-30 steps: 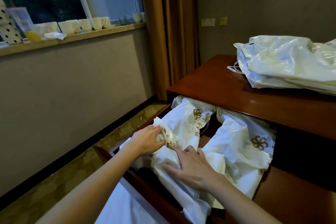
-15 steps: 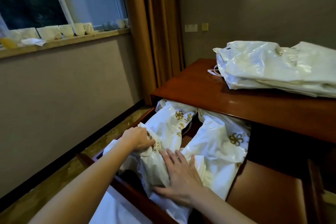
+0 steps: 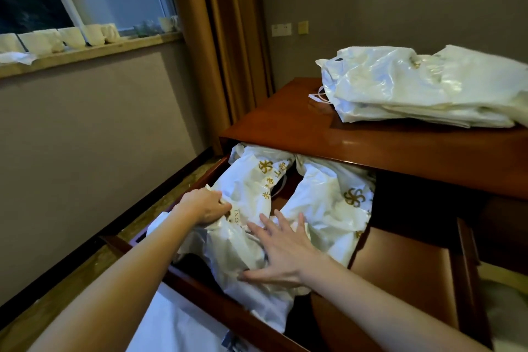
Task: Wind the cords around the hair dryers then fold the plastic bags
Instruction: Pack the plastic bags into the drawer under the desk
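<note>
— Which step is she on?
— The bags, I'd judge: left hand (image 3: 204,206) is gripping a bunched bag (image 3: 245,194) in the open drawer (image 3: 205,291), fingers curled into the plastic.
— And the right hand (image 3: 281,254)?
— It is pressing flat, fingers spread wide, arm reaching in. Next she is likely needing to lift the bag onto the desk (image 3: 285,120) beside the pile (image 3: 423,86). No dryers are showing.

Two bare forearms and hands of one person, seen from above.
The left hand (image 3: 204,206) and right hand (image 3: 281,254) wear no gloves, rings, watch or bracelets; both forearms are uncovered, with no sleeve edge visible up to the near frame border.
</note>
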Demonstrator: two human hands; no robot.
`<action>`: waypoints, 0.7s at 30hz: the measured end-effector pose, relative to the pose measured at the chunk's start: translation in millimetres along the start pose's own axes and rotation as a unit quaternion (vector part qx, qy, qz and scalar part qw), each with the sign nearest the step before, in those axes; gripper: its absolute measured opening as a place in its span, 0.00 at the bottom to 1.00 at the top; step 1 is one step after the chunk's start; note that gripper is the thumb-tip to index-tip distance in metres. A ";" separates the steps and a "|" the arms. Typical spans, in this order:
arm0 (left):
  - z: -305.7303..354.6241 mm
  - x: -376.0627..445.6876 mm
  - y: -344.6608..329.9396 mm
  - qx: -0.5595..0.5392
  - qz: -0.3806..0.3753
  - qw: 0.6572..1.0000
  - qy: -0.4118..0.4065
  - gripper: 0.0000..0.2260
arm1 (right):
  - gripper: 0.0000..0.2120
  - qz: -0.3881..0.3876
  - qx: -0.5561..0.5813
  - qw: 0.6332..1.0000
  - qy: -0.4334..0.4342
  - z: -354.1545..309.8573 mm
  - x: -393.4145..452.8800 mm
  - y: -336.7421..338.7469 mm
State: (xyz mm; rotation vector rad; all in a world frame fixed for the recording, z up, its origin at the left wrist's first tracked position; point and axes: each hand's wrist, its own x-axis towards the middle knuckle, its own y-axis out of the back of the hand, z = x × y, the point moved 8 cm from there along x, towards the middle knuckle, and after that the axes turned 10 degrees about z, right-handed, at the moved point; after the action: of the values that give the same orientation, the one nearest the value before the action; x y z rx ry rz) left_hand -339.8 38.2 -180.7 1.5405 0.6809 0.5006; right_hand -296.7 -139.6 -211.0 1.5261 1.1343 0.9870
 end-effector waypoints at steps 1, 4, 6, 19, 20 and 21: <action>-4.0 -3.5 3.5 -0.049 0.024 0.999 -0.001 0.23 | 0.50 -0.001 0.009 1.000 -0.003 3.7 -4.7 -4.9; -30.6 -16.0 10.2 -0.213 0.056 0.975 0.024 0.26 | 0.49 0.032 0.037 0.999 -0.022 4.3 -13.5 -21.7; -45.1 -27.0 9.5 -0.256 0.053 0.965 0.027 0.28 | 0.47 0.058 0.038 0.997 -0.033 -0.3 -11.8 -28.1; -69.8 -48.0 -0.1 -0.280 0.007 0.957 0.077 0.31 | 0.40 0.000 0.147 0.986 -0.079 -23.1 26.5 6.6; -66.8 -48.9 -0.7 -0.262 0.002 0.962 0.075 0.32 | 0.44 -0.019 0.135 0.985 -0.101 -20.7 30.8 0.7; -62.8 -49.6 -2.2 -0.260 -0.004 0.963 0.074 0.33 | 0.48 -0.036 0.143 0.981 -0.125 -16.6 35.2 -4.1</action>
State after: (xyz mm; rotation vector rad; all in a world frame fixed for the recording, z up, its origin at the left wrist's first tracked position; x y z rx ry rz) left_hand -418.5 50.3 -173.1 1.0116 0.6066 0.7301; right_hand -304.8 -101.4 -209.4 1.7679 1.1766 0.5794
